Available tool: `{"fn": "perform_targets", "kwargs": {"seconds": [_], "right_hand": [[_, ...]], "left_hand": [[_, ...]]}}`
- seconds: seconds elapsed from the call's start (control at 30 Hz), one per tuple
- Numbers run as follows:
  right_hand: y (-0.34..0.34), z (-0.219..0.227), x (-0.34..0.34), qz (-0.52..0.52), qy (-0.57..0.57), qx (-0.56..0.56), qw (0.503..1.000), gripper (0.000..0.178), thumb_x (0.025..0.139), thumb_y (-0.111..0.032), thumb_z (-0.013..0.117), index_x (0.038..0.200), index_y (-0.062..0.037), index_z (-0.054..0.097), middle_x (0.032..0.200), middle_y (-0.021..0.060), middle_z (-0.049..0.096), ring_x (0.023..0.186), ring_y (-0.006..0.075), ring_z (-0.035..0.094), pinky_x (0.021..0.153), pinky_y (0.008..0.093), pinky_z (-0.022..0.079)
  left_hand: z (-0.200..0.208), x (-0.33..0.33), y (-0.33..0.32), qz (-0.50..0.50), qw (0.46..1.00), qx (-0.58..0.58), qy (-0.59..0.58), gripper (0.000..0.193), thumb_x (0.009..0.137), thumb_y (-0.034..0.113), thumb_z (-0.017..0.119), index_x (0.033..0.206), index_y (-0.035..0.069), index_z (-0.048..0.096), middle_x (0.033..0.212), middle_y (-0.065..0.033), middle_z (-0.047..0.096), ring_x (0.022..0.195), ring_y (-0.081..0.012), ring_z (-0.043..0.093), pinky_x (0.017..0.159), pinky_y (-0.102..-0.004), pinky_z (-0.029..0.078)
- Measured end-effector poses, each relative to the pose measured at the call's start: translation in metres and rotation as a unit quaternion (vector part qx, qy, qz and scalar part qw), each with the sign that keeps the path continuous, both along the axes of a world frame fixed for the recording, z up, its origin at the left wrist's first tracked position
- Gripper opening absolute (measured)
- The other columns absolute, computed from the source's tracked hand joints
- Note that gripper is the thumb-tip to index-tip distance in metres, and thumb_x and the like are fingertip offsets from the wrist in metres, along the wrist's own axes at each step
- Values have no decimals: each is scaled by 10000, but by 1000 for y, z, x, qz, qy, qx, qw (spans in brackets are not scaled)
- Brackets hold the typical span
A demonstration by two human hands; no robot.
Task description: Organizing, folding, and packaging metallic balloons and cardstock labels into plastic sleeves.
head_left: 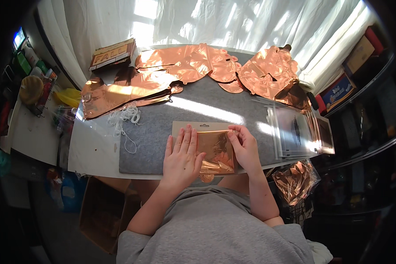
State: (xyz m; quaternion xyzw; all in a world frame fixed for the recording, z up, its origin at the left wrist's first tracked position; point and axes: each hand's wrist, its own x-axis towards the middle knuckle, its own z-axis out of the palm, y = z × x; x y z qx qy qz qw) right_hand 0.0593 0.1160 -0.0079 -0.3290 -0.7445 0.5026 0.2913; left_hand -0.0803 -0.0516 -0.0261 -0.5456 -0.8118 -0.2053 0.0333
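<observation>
A folded sheet of shiny copper foil, likely a foil balloon (215, 152), lies on a tan backing card (180, 126) with a hang hole at its top edge. My left hand (182, 154) rests flat across the left part of the card and foil, its fingers stretched out. At the foil's upper right corner, my right hand (244, 147) pinches the edge between thumb and fingers. A small scalloped copper piece (206, 178) hangs below the foil, over the table's front edge. Both items sit on a grey felt mat (149, 149).
Unfolded copper foil balloons (176, 66) (268, 72) spread along the back. White string (126, 115) lies loosely coiled at left, below a stack of printed cards (113, 53). Transparent plastic sleeves (292, 130) are piled at right. A bag of copper foil (297, 180) hangs beside the table; a cardboard box (103, 207) stands below.
</observation>
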Motion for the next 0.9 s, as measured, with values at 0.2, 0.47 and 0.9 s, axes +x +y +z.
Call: {"fn": "perform_targets", "kwargs": {"seconds": [0.2, 0.47, 0.9], "right_hand": [[-8, 5, -8, -28, -111, 82, 990, 137, 1016, -84, 605, 1123, -11, 652, 832, 81, 697, 709, 114, 645, 676, 262, 509], [-9, 5, -5, -8, -184, 333, 925, 182, 932, -83, 663, 1112, -68, 685, 1288, 146, 642, 1214, 319, 602, 959, 450, 494], [-17, -9, 3, 179, -231, 424, 857, 678, 1023, -398, 512, 1565, -17, 368, 1629, 179, 355, 1523, 330, 316, 1252, 444, 240]], "left_hand": [[-1, 0, -2, 2, 1000, 4, -3, 694, 1037, 402, 483, 1586, 9, 326, 1654, -184, 313, 1534, -339, 295, 1249, -518, 163], [3, 0, -1, -3, 1000, -16, -9, 681, 1036, 378, 485, 1581, 1, 331, 1657, -189, 303, 1541, -338, 279, 1252, -512, 156], [13, 2, -1, 12, 998, -55, 21, 710, 1009, 369, 523, 1573, -16, 331, 1671, -217, 245, 1561, -333, 227, 1255, -533, 159]]}}
